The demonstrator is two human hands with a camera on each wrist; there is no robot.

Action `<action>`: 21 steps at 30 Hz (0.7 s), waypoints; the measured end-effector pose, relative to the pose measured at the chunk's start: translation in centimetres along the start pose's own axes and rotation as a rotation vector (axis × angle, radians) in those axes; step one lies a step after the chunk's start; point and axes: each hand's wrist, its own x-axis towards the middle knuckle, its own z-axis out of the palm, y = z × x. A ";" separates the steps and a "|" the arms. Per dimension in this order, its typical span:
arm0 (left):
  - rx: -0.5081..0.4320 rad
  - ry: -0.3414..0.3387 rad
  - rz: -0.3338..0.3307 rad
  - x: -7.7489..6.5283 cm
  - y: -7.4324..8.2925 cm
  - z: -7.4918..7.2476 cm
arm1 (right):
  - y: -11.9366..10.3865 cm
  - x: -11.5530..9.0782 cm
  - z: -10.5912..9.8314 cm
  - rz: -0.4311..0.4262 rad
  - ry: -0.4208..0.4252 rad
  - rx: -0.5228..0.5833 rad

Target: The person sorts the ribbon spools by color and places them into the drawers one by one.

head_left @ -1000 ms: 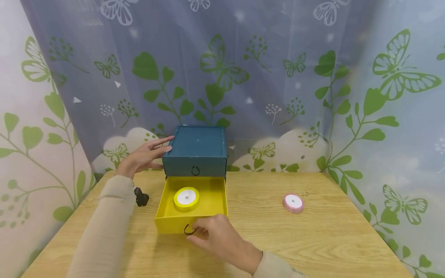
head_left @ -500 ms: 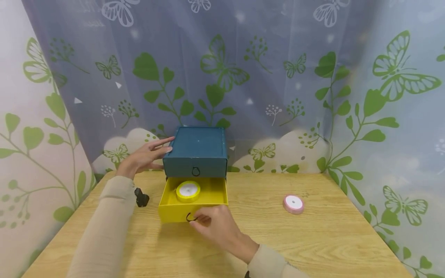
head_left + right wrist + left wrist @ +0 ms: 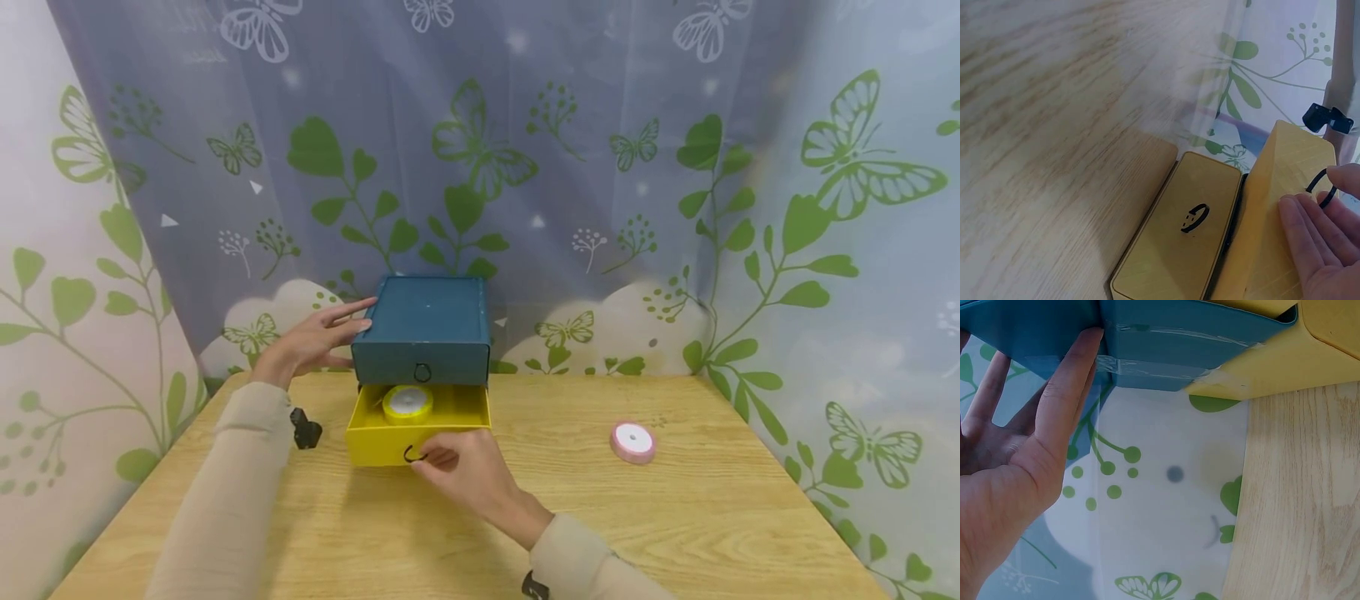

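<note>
A blue drawer box (image 3: 429,308) stands at the back of the table, with a yellow drawer (image 3: 378,446) partly out below its blue top front. Inside that drawer lies a yellow ribbon spool (image 3: 408,402) with a white face. My right hand (image 3: 471,475) pinches the drawer's black loop pull (image 3: 1317,180) between thumb and fingers; some fingers lie against the yellow front. My left hand (image 3: 311,340) rests against the box's left side with fingers extended, as the left wrist view also shows. In the right wrist view, another yellow drawer front (image 3: 1179,250) with a black loop sits flush, nearer the table.
A pink ribbon spool (image 3: 633,442) lies on the wooden table (image 3: 675,525) to the right. A small black device (image 3: 305,429) shows at the left wrist. Printed curtains (image 3: 585,200) hang behind the table and at both sides.
My right hand has pushed the yellow drawer farther into the box, and the yellow spool has moved back with it. The left hand stays at the box's side.
</note>
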 end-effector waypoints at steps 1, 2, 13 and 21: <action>-0.004 -0.001 0.000 0.0 0.0 0.0 | 0.1 0.1 0.0 0.002 0.000 -0.001; -0.006 -0.002 0.000 0.0 -0.1 0.0 | 0.2 0.2 0.1 0.005 0.001 -0.004; 0.000 0.003 0.006 0.1 -0.4 -0.2 | 1.8 1.8 0.2 0.018 0.034 -0.002; 0.002 -0.007 0.012 0.0 -0.2 -0.1 | 2.7 2.9 0.3 0.063 0.055 0.010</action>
